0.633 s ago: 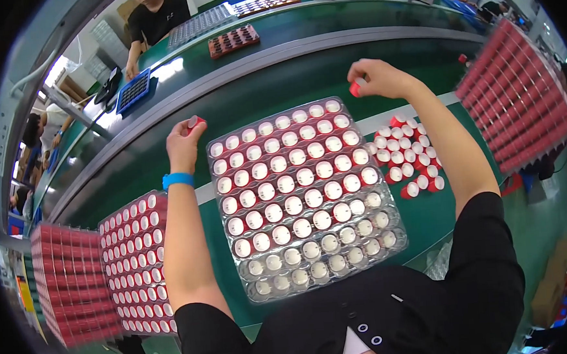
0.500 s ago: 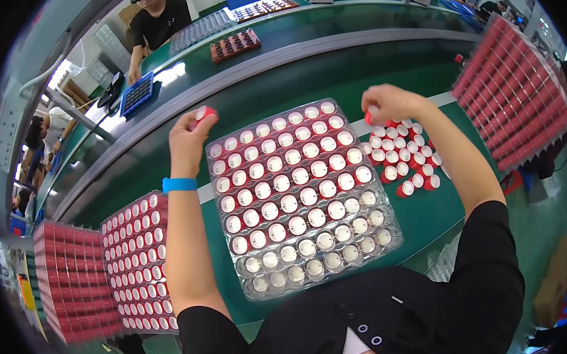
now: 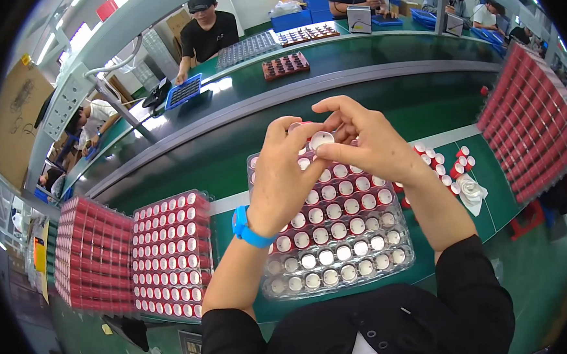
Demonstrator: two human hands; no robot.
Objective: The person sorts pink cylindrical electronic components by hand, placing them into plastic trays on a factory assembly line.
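My left hand [image 3: 277, 177], with a blue wristband, and my right hand [image 3: 375, 142] meet above the far part of a clear plastic tray [image 3: 403, 277]. Between their fingertips is a small round red piece with a white face [image 3: 322, 140]; my right thumb presses its lower edge. Behind my left fingers shows part of a second red piece [image 3: 300, 125], mostly hidden. Both hands are closed. Rows of similar red-and-white pieces [image 3: 351, 206] fill much of the tray, and its nearest rows look white without red. My hands cover its upper left part.
Loose red-and-white pieces [image 3: 440, 169] lie right of the tray, beside a crumpled white cloth [image 3: 471, 193]. Tall stacks of filled trays stand at the left [image 3: 93, 257] and right [image 3: 532, 123]. Beyond a metal rail [image 3: 278, 91], a person [image 3: 208, 32] sits near a blue tray [image 3: 184, 91].
Both hands came together over the tray; the right one left the loose pile and the left one moved rightward. The view shifted, and the white cloth now shows.
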